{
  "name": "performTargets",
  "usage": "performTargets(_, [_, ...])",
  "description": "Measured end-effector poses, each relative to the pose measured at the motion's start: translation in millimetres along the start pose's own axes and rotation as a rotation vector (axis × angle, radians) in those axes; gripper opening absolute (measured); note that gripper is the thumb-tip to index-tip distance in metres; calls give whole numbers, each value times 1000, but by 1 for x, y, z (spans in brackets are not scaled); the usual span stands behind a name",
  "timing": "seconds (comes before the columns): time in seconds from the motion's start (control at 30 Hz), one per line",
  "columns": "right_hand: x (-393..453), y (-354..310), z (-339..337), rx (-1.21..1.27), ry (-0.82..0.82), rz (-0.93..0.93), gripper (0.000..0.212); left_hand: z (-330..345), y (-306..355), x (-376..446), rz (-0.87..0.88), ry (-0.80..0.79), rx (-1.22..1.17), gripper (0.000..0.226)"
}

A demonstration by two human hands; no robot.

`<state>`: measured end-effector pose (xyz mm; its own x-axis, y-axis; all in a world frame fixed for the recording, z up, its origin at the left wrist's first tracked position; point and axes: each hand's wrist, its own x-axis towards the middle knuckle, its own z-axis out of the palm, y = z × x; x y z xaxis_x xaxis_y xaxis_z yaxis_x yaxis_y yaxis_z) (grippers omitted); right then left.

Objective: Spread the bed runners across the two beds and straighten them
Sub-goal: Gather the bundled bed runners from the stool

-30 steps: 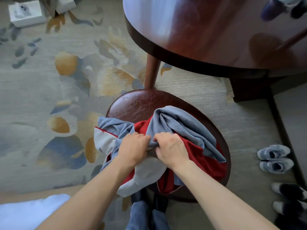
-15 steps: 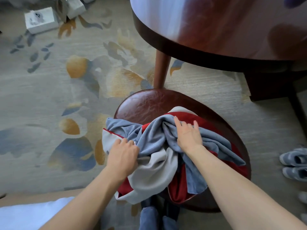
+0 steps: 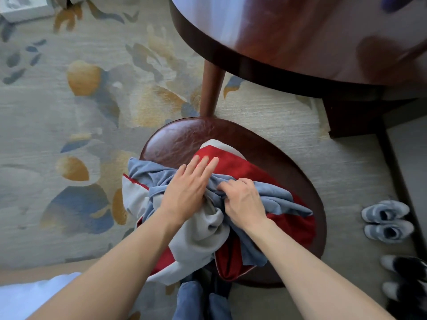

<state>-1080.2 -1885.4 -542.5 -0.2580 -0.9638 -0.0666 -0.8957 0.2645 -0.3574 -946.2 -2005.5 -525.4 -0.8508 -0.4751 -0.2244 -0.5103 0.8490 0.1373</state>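
Left hand presses flat on the bunched bed runners; right hand, at 3 o'clock, clutches their blue folds

A patterned carpet (grey with gold and blue leaves) runs under a glossy round wooden table and a brown leather stool; grey shoes sit alongside.

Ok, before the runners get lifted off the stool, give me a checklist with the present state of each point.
1. Right hand grips blue fabric: ok.
2. Left hand gripping: not ok, fingers straight on the red runner.
3. Runners untangled: not ok, bunched together.
4. All fabric on the stool: not ok, some hangs over the near edge.
5. Beds reachable: cannot tell.
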Motion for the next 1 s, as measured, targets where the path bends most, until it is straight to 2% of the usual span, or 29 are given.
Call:
performTargets(0.13, [-6,-2,-1,58,13,5,18,3,-5,-2,74,-48,8,21])
performTargets(0.2, [-9,-6,0,134,-35,34,26,-2,-7,-6,63,-70,4,15])
performTargets(0.3, [-14,-15,2,121,-178,126,61,-12,-11,-13,55,-52,8,10])
performTargets(0.37, [-13,-21,4,34,-194,203,76,-19,-12,-18,61,-30,12,10])
performTargets(0.4, [-11,-23,5,4,-185,240,74,-22,-12,-20,68,-12,15,10])
performTargets(0.47, [-4,-32,6,-29,-159,270,56,-27,-10,-26,74,9,15,13])
performTargets(0.53, [2,-42,5,-35,-118,260,34,-31,-10,-33,62,25,11,15])
performTargets(0.6, [5,-51,1,-32,-78,226,24,-37,-12,-40,30,42,13,12])
performTargets(0.73, [10,-61,-19,-35,-28,165,24,-48,-13,-52,-18,78,11,20])
performTargets(1.0, [17,-69,-106,-94,59,142,21,-129,5,-52,-6,301,14,20])
